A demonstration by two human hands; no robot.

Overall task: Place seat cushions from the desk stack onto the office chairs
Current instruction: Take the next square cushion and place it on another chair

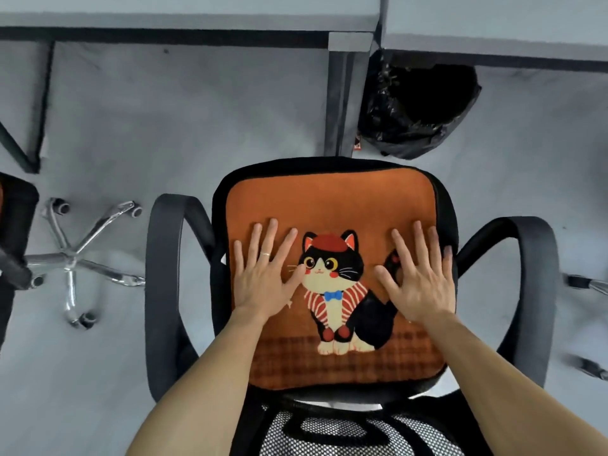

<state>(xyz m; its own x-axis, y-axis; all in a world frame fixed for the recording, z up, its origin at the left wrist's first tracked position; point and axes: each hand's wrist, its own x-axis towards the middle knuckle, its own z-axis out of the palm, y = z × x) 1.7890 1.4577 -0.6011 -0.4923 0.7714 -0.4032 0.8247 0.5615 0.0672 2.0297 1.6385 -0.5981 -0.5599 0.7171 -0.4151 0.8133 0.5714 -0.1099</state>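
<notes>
An orange seat cushion (332,202) with a cartoon cat print lies flat on the seat of a black office chair (171,258) directly below me. My left hand (263,274) rests palm down on the cushion's left half, fingers spread, a ring on one finger. On the right half my right hand (421,278) lies the same way, flat with fingers apart. Neither hand grips anything. The chair's mesh backrest (345,432) shows at the bottom edge. The desk stack of cushions is out of view.
Grey desks (197,14) run along the top, with a desk leg (345,93) just beyond the chair. A bin lined with a black bag (418,106) stands under the right desk. Another chair's chrome wheel base (75,258) is at the left.
</notes>
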